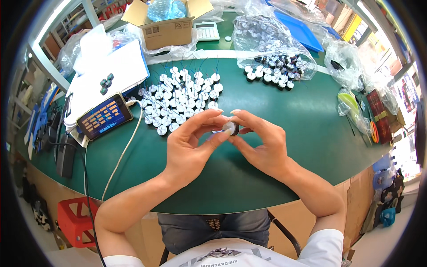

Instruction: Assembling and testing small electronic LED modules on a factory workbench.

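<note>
Between my two hands, over the middle of the green table, is a small round part (232, 128) with a whitish face and a dark rim. My left hand (187, 149) pinches it from the left with thumb and fingers. From the other side, the thumb and fingertips of my right hand (267, 149) close on its dark rim. Just beyond my left hand lies a cluster of similar white-faced round parts (178, 95) with thin dark wires. More such parts (280, 73) spill from the mouth of a clear plastic bag (255, 33) at the far right.
A lit phone (105, 116) with a white cable (126, 155) rests on the left, beside papers (111, 62) holding several small dark-green pieces (106, 83). Behind stand a cardboard box (167, 33), a calculator (207, 32) and a blue tray (300, 31). A red stool (75, 222) is lower left.
</note>
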The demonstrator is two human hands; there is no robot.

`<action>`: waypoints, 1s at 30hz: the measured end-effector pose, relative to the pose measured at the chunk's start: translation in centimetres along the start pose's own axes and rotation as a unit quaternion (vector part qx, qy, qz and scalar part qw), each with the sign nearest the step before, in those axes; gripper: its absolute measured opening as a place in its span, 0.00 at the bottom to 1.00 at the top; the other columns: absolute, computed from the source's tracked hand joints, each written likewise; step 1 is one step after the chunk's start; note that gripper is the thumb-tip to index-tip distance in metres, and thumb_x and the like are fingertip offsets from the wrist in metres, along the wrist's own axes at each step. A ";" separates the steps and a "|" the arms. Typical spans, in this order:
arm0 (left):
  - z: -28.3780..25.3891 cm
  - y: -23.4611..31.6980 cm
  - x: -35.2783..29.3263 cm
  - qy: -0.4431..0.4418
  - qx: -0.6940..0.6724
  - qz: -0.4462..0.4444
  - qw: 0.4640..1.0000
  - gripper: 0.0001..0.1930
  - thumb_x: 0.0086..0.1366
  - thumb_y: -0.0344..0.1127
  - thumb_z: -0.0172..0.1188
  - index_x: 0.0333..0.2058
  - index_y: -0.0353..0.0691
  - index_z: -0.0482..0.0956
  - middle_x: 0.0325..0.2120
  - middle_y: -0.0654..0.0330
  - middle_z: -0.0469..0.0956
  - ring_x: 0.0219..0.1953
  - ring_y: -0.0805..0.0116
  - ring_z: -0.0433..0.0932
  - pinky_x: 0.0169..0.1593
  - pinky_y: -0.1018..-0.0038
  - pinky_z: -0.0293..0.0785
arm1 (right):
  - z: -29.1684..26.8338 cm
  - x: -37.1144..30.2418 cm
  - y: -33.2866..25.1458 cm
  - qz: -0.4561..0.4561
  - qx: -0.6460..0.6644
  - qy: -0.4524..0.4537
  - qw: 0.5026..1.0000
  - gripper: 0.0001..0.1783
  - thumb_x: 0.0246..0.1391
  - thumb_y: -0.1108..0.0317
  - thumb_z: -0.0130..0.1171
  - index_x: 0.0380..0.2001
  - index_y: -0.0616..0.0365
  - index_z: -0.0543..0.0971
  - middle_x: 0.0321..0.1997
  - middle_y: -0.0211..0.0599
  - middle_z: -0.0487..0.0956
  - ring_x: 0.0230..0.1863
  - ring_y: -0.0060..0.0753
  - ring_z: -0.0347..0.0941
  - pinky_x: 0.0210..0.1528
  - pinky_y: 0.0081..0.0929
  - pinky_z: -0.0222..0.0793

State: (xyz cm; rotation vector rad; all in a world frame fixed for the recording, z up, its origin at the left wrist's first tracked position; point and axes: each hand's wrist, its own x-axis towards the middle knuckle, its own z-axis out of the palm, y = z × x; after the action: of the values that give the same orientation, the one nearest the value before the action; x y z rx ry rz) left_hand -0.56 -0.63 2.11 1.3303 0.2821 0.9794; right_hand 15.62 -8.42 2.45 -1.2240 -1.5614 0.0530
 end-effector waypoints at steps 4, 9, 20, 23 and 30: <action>0.3 -0.2 0.4 -0.028 0.196 0.112 0.974 0.22 0.57 0.22 0.64 0.51 0.36 0.74 0.40 0.56 0.78 0.42 0.68 0.77 0.46 0.74 0.75 | -0.3 0.0 0.2 0.025 -0.065 -0.057 0.996 0.22 0.41 0.74 0.68 0.44 0.58 0.77 0.39 0.39 0.81 0.39 0.42 0.78 0.38 0.32 0.76; 0.6 0.8 0.0 -0.069 0.315 0.237 0.916 0.22 0.51 0.25 0.69 0.46 0.39 0.76 0.36 0.58 0.77 0.34 0.65 0.76 0.37 0.73 0.75 | -1.3 0.7 1.5 0.092 -0.174 -0.068 0.978 0.13 0.42 0.70 0.68 0.34 0.55 0.82 0.30 0.34 0.76 0.36 0.38 0.71 0.35 0.34 0.69; 0.0 -0.8 0.0 -0.290 0.419 0.133 0.850 0.21 0.52 0.33 0.68 0.46 0.39 0.78 0.47 0.56 0.75 0.52 0.55 0.72 0.55 0.63 0.71 | -1.1 0.6 2.5 0.097 -0.086 -0.178 0.975 0.30 0.48 0.79 0.58 0.58 0.53 0.71 0.43 0.33 0.80 0.49 0.37 0.71 0.55 0.35 0.65; 0.0 -0.9 -0.1 -0.299 0.453 0.104 0.834 0.24 0.54 0.37 0.68 0.51 0.41 0.75 0.54 0.53 0.70 0.60 0.52 0.64 0.60 0.60 0.66 | -1.0 0.6 3.0 0.112 -0.070 -0.153 0.979 0.29 0.49 0.79 0.57 0.57 0.54 0.71 0.45 0.35 0.80 0.50 0.40 0.72 0.54 0.36 0.67; 0.4 -0.7 -0.1 -0.276 0.533 0.076 0.796 0.32 0.56 0.45 0.66 0.59 0.46 0.69 0.64 0.50 0.58 0.67 0.50 0.54 0.65 0.58 0.58 | -4.5 1.8 5.1 0.157 -0.325 -0.056 0.931 0.19 0.49 0.64 0.63 0.45 0.55 0.78 0.45 0.38 0.78 0.50 0.43 0.71 0.53 0.37 0.67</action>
State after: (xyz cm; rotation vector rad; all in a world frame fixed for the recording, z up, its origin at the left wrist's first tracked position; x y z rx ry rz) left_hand -0.06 -0.92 1.59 2.6433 0.2799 0.4633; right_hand 22.56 -7.19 2.44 -2.0168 -1.5128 -0.2082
